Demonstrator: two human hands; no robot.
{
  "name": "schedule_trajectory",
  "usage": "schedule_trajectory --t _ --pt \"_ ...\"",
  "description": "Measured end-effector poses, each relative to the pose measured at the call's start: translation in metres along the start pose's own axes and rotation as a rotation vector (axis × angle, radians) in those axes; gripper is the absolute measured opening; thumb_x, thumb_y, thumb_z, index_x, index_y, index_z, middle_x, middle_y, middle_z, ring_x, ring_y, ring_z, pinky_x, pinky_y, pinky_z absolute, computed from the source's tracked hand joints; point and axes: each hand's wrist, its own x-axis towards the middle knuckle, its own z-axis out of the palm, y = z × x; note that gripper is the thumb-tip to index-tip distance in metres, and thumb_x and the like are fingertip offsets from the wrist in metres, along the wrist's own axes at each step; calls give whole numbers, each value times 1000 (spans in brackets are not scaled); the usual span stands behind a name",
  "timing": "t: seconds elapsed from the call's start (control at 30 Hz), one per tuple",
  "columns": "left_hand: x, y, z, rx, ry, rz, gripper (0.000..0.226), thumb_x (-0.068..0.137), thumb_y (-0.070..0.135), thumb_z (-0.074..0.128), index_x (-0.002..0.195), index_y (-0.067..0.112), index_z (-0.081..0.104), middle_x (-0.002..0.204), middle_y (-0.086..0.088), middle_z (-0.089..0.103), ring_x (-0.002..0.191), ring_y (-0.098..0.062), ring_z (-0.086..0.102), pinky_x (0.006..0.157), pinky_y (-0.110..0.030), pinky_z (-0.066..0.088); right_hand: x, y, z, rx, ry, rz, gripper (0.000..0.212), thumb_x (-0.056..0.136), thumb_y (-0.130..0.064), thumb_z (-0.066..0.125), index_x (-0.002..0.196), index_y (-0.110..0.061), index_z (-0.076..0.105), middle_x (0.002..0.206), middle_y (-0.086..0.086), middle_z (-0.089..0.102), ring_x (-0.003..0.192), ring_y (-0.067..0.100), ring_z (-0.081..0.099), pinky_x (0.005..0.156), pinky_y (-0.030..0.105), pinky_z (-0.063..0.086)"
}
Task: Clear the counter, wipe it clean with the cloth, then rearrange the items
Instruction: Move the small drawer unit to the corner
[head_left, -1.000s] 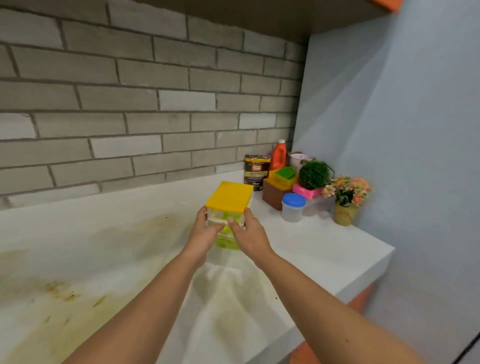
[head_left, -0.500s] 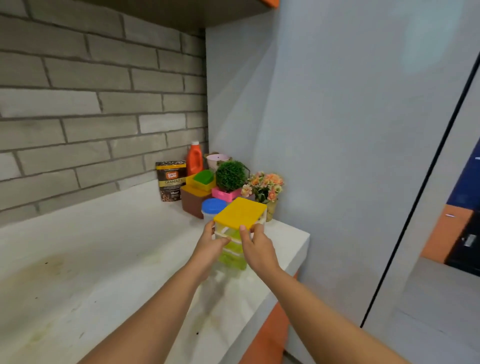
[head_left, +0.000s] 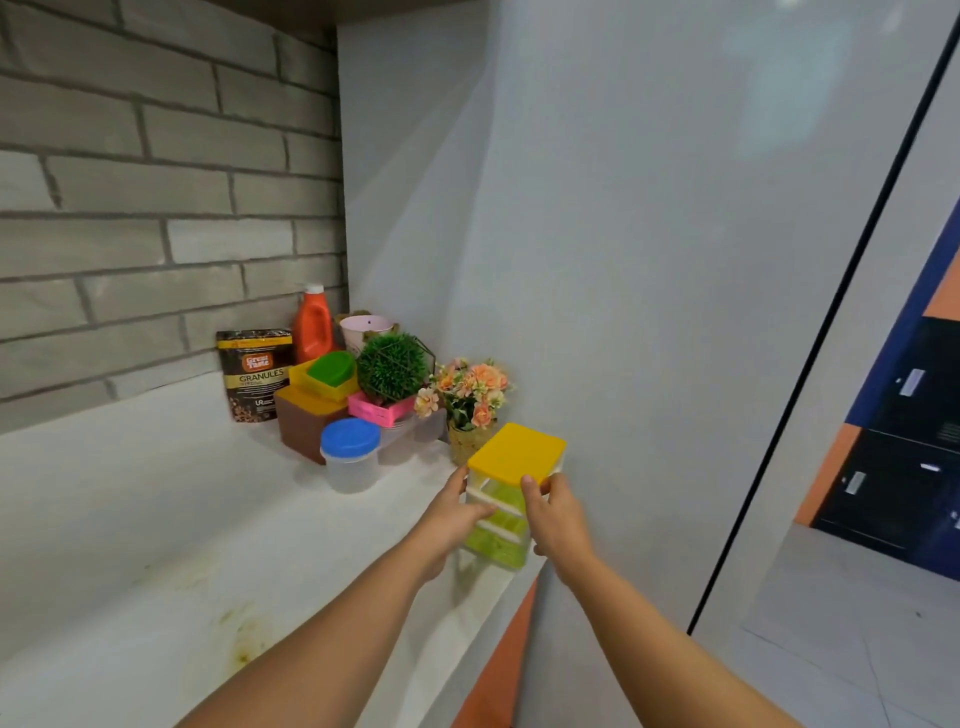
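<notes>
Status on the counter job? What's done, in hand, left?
Done: most items are bunched in the far corner, from the granules pouch to the flowers. In hand: the left hand and right hand grip the yellow-lidded drawer box at the right end of the counter. Left: wiping, since yellowish stains mark the surface and no cloth is in view; then rearranging.

the mini drawer unit (head_left: 517, 452) has a yellow top, a white frame and see-through lime-green drawers. the jar (head_left: 349, 470) is clear with a blue lid. the bottle (head_left: 313, 327) is orange-red with a white cap. the pouch (head_left: 253, 374) is dark brown with a gold band and an orange logo. the pink tray (head_left: 376, 410) carries a green ball plant (head_left: 392, 368). the flowers (head_left: 470, 387) are peach and pink. the brick wall (head_left: 156, 208) is grey; the white desk (head_left: 156, 519) shows yellowish stains.
</notes>
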Motion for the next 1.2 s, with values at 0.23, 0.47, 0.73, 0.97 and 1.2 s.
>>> schedule_trajectory --t 0.23,0.47,0.73,0.97,1.2 --pt "40 5 26 -18 30 14 57 93 4 49 142 26 29 132 11 41 117 -14 45 85 -26 38 46 15 -14 -23 -64 -47 27 96 -40 44 92 -13 42 79 7 54 79 27 55 76 45 52" --pt "73 1 32 -59 114 46 62 90 -2 49 140 32 34 113 11 57 110 -15 54 77 -22 46 78 23 -11 -70 -171 -114 34 95 -46 43 91 -14 50 80 4 58 76 26 58 68 34 45" --pt "85 -8 38 -83 229 57 58 90 5 54 141 27 36 132 3 54 116 -16 53 85 -26 45 93 24 -17 -59 -262 -173 31 95 -45 44 90 -15 51 86 4 58 82 24 58 76 38 50" --pt "72 -2 36 -79 432 23 45 90 0 51 132 13 44 129 -10 47 110 -23 48 85 -34 41 97 22 -25 -108 -197 -176 37 93 -53 40 70 -23 39 88 11 65 86 33 64 73 41 50" --pt "44 1 14 -89 558 9 34 92 3 48 124 13 48 110 -8 50 91 -20 50 67 -26 43 69 -8 -12 -75 -173 -356 43 94 -49 40 62 -21 43 73 13 66 73 31 62 67 40 49"
